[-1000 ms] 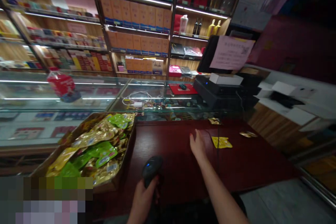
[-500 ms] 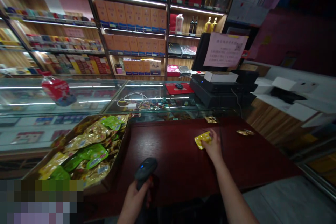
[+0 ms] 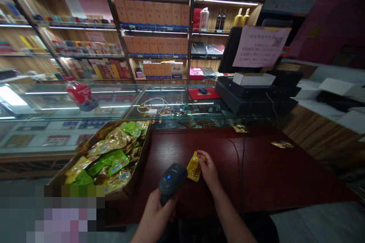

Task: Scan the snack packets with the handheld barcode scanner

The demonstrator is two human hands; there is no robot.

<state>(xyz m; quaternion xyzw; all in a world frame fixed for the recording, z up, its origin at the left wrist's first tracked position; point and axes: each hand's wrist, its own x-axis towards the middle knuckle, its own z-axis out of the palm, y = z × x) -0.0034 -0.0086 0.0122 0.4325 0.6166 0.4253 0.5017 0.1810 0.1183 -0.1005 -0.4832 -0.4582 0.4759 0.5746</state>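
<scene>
My left hand (image 3: 159,209) is wrapped round the handle of a dark barcode scanner (image 3: 173,178), whose blue light is lit. The scanner's head points toward a small yellow snack packet (image 3: 194,167). Between its thumb and fingers, my right hand (image 3: 207,168) pinches that packet by its upper right part and holds it tilted over the dark red tabletop (image 3: 216,140). To the left, a cardboard box (image 3: 142,157) is full of gold and green snack packets (image 3: 114,161).
Gold packets lie at the tabletop's back (image 3: 240,128) and right (image 3: 282,144). A black cable (image 3: 243,167) crosses the table. Behind stand a glass counter (image 3: 171,93) with a red bottle (image 3: 81,95), a mouse (image 3: 203,90) and a monitor with a paper sign (image 3: 259,47).
My right hand has brought the yellow packet left and nearer, turning it upright. The scanner in my left hand has moved right and up, close to the packet. The view has shifted slightly.
</scene>
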